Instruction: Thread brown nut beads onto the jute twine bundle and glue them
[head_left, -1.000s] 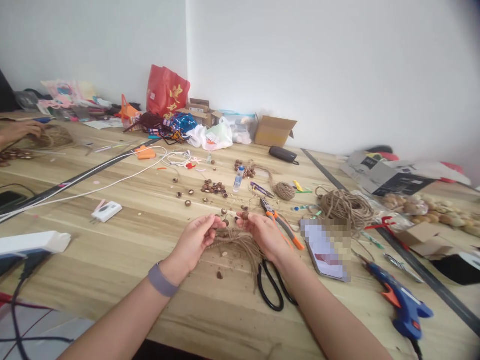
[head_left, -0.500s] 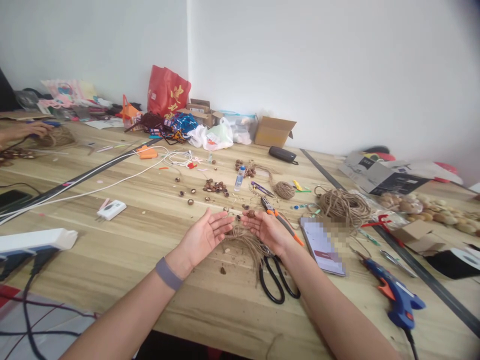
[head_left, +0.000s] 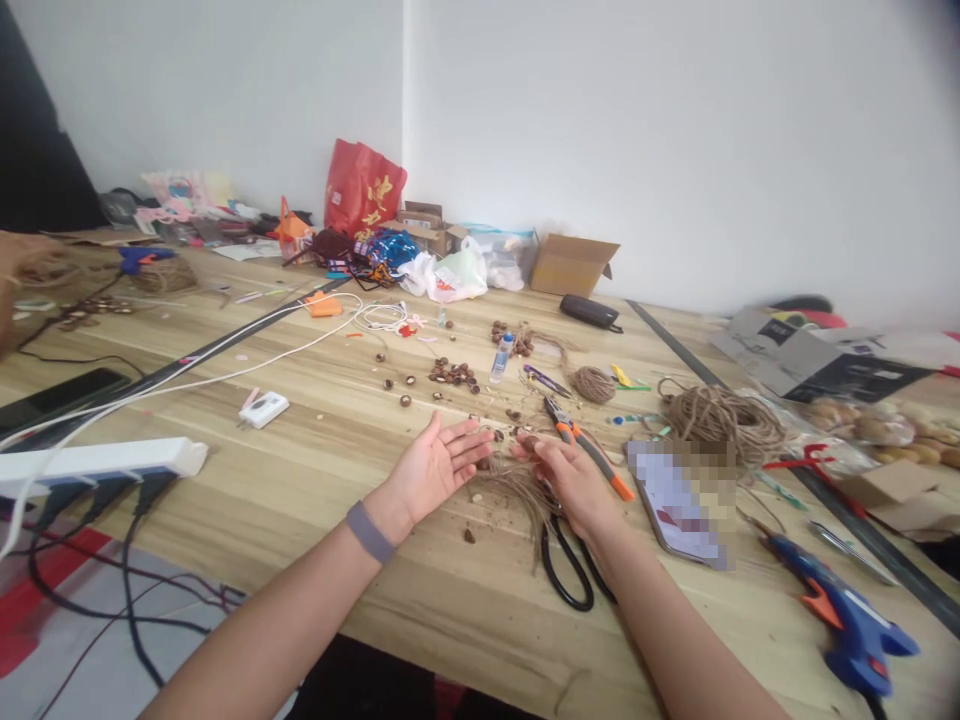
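My left hand (head_left: 442,462) is open above the table, palm turned up and fingers stretched toward the right, with nothing in it. Between the fingertips of my right hand (head_left: 576,478) is a small brown nutshell (head_left: 528,441), partly hidden by the fingers. Loose strands of brown twine (head_left: 517,487) lie on the table below and between both hands. Scissors with black handles (head_left: 566,572) lie under my right wrist, their blades hidden. Orange-handled pliers (head_left: 589,452) rest just beyond that hand. A pile of nutshells (head_left: 454,376) lies farther off, beside a small clear bottle (head_left: 501,360).
To the right are a phone (head_left: 667,515), a twine coil (head_left: 724,425) and a blue glue gun (head_left: 844,610). A white power strip (head_left: 105,462) with cables sits left. A cardboard box (head_left: 574,264) and red bag (head_left: 365,190) stand behind. Another person's blurred arm (head_left: 19,280) shows far left.
The view has shifted left, so everything appears farther right. My right hand's fingers have curled more around the nutshell. The other person's hand has left the blue tool at far left.
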